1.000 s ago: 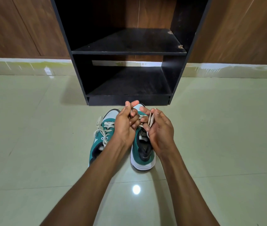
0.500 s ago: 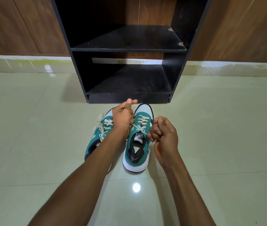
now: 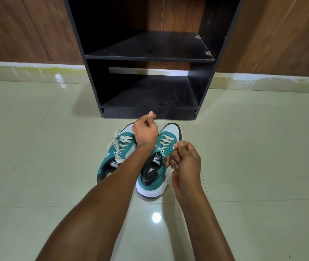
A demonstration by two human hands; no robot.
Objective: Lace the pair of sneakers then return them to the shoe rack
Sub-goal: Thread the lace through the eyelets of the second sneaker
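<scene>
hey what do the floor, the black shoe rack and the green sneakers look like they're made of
Floor: probably glazed ceramic tile; glossy, with grout lines and a lamp reflection.
Shoe rack: likely laminated particleboard, matte black; chips on the shelf's right edge show pale core.
Sneakers: green upper looks like suede or canvas, hard to tell; white rubbery sole, flat cream fabric laces.
</scene>
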